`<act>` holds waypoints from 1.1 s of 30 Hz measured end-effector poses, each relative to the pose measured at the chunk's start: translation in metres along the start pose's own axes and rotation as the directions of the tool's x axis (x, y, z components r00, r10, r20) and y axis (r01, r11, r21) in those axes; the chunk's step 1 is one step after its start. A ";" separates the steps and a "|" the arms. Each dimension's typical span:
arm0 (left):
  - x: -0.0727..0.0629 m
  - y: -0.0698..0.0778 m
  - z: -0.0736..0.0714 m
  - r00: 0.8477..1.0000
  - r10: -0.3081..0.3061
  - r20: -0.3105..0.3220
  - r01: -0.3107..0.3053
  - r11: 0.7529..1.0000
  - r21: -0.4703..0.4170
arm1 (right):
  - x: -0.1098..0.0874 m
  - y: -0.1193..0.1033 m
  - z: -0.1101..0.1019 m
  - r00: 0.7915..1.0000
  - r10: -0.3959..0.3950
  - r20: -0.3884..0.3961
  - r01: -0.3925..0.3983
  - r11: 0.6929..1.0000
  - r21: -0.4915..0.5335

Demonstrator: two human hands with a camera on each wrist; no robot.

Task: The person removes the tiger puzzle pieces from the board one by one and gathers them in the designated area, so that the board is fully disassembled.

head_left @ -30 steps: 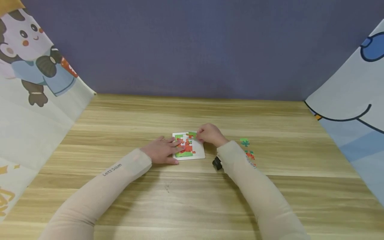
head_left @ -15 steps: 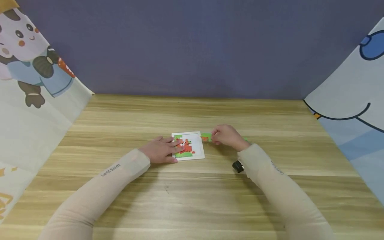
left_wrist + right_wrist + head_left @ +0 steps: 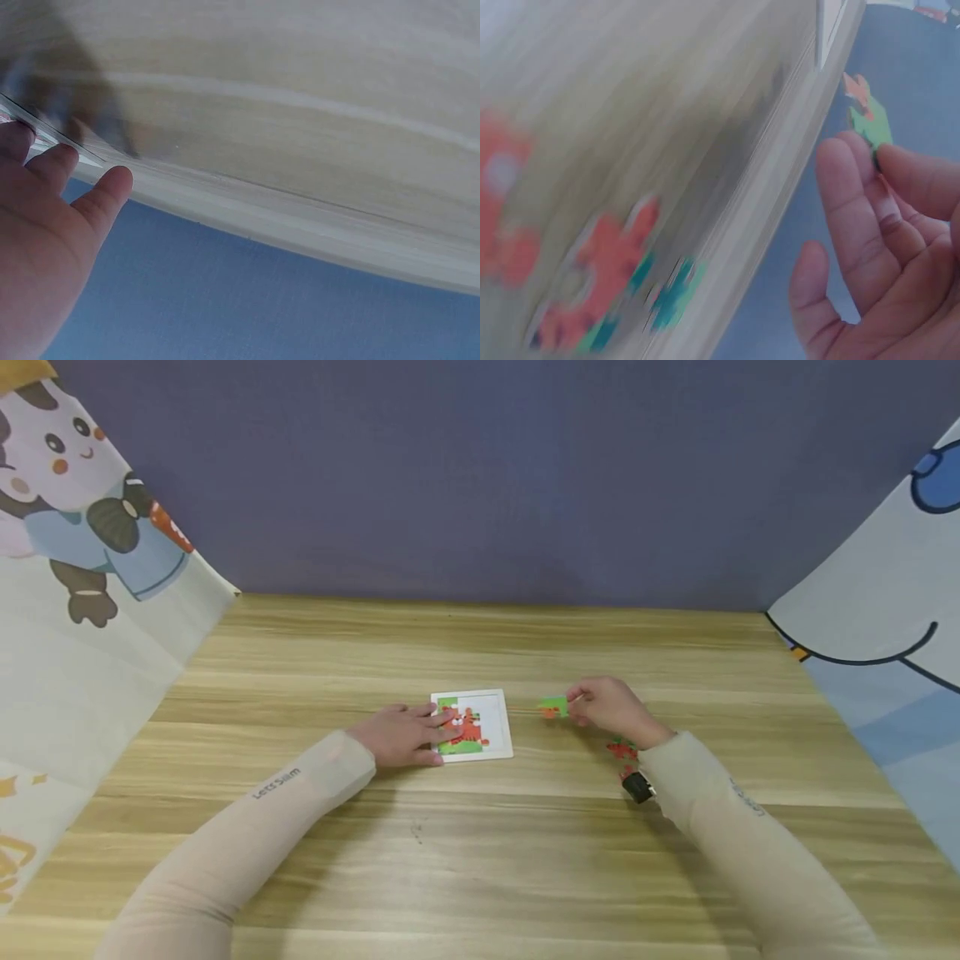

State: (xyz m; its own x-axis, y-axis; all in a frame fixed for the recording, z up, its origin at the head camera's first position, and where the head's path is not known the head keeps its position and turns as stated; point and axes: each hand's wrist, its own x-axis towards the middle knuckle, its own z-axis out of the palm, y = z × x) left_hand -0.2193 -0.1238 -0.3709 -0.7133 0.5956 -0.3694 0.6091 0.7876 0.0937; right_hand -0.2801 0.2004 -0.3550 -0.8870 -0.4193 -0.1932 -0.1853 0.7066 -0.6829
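Note:
A white square puzzle tray (image 3: pixel 492 727) lies mid-table, its left part filled with joined pieces (image 3: pixel 465 731) showing an orange striped animal on green. Over the tray's left side my left hand (image 3: pixel 401 737) rests with its fingers spread. To the right of the tray, my right hand (image 3: pixel 613 706) pinches a green and orange puzzle piece (image 3: pixel 553 707) between thumb and fingers. The right wrist view shows that piece (image 3: pixel 871 124) sticking up past the fingertips, above the table.
Loose red-orange puzzle pieces (image 3: pixel 622 749) lie on the table below the right hand. A dark green piece (image 3: pixel 676 294) shows beside them in the right wrist view. A black device (image 3: pixel 637 787) sits under the right wrist. A dark blue panel (image 3: pixel 495 485) stands behind the table.
My right hand has carried the green and orange piece from the tray's upper right corner off to the right. The left hand stays on the tray.

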 end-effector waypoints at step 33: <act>0.002 0.003 -0.004 1.000 -0.017 0.024 0.017 1.000 -0.008 | -0.031 0.065 -0.065 0.988 0.123 -0.092 -0.132 0.987 -0.093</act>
State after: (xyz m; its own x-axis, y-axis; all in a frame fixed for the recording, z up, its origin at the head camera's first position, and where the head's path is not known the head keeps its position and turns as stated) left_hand -0.2206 -0.1199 -0.3673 -0.7149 0.5784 -0.3929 0.5940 0.7988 0.0953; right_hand -0.2918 0.2965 -0.3483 -0.9383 -0.2749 -0.2100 -0.1056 0.8058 -0.5827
